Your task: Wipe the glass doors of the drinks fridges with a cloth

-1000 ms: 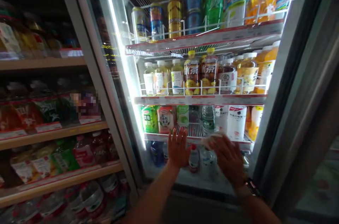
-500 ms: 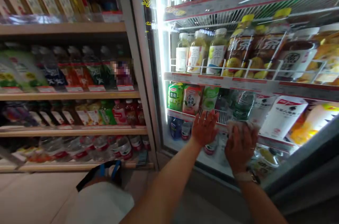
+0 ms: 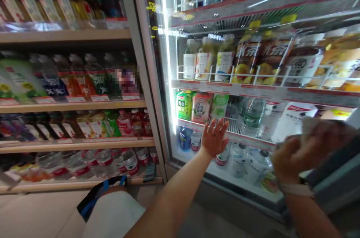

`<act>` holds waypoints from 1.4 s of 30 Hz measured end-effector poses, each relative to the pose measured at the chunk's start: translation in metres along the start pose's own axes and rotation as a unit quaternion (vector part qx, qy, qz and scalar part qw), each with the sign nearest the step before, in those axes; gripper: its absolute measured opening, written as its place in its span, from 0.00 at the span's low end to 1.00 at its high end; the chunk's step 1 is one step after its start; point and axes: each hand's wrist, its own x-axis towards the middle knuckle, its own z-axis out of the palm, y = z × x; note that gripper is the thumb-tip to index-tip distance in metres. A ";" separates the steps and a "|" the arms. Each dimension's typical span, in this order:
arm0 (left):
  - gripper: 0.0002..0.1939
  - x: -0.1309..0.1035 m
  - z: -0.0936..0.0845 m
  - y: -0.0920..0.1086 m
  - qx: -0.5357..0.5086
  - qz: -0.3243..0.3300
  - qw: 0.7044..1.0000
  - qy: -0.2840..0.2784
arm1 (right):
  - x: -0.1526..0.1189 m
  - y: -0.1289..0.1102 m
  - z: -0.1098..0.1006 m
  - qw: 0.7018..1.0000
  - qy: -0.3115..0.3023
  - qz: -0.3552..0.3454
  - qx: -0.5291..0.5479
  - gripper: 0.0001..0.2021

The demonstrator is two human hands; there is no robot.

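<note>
My left hand point(image 3: 214, 138) is spread flat, fingers apart, against the glass door point(image 3: 194, 163) of a lit drinks fridge. My right hand point(image 3: 292, 155), blurred by motion and wearing a band at the wrist, is near the right side of the same door. Its fingers close on a pale, crumpled cloth point(image 3: 311, 130), which may be a paper wipe. Behind the glass near my left hand are a green drink bottle point(image 3: 184, 105) and a red-labelled tea bottle point(image 3: 201, 107). White cartons point(image 3: 295, 118) stand behind the glass beside my right hand.
Open wooden shelves point(image 3: 73, 107) filled with bottled drinks stand to the left. A metal post point(image 3: 143, 62) separates them from the fridge. Below lie the tiled floor point(image 3: 42, 211), a white garment point(image 3: 112, 215) and a black-and-blue item point(image 3: 95, 195).
My right hand has swept rightward across the glass with the cloth, from the middle toward the door's right edge. My left hand stays spread in nearly the same place. The view has shifted slightly.
</note>
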 end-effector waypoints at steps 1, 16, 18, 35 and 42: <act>0.30 0.001 0.000 -0.001 -0.002 0.001 1.000 0.003 | -0.010 -0.013 0.004 1.000 -0.019 -0.022 0.007 0.28; 0.30 0.011 -0.006 -0.006 -0.016 0.011 0.998 0.061 | -0.027 -0.015 -0.001 0.995 -0.081 -0.044 -0.047 0.27; 0.31 0.012 -0.005 -0.006 -0.020 0.012 0.998 0.063 | -0.012 0.007 -0.013 0.998 -0.033 0.006 -0.058 0.29; 0.30 0.012 -0.004 -0.008 -0.020 0.015 0.997 0.067 | -0.057 -0.068 0.028 0.995 -0.081 -0.065 0.009 0.29; 0.30 0.012 -0.003 -0.010 -0.033 0.019 0.997 0.072 | -0.049 -0.040 0.011 0.984 -0.129 -0.118 -0.029 0.27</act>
